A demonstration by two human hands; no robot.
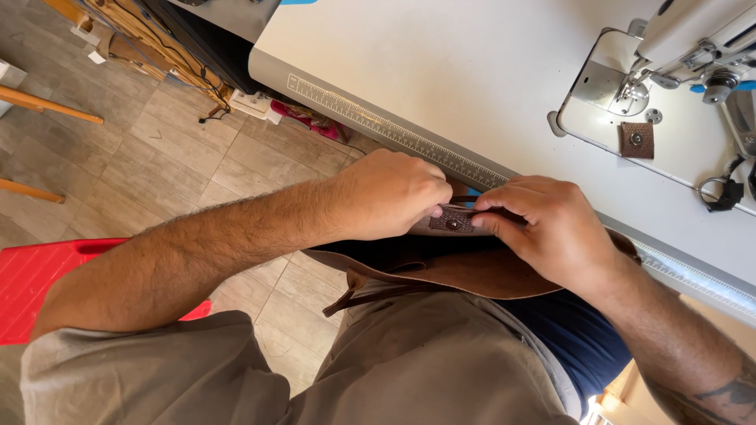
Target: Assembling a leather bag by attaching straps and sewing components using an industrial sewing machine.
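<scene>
My left hand (391, 193) and my right hand (543, 224) meet at the front edge of the sewing table. Between their fingertips they pinch a small brown leather patch (453, 219) with a metal snap in its middle. Below the hands a larger brown leather piece (465, 271) with a strap lies across my lap, and the patch is held against its upper edge. A second square brown patch (636, 139) with a snap rests on the machine bed, apart from both hands.
A white sewing table (472, 71) carries a ruler strip (378, 122) along its front edge. A sewing machine (693, 47) stands at the top right. A red plastic seat (39, 275) sits at the left over a tiled floor (157, 165). Wooden furniture legs stand at the far left.
</scene>
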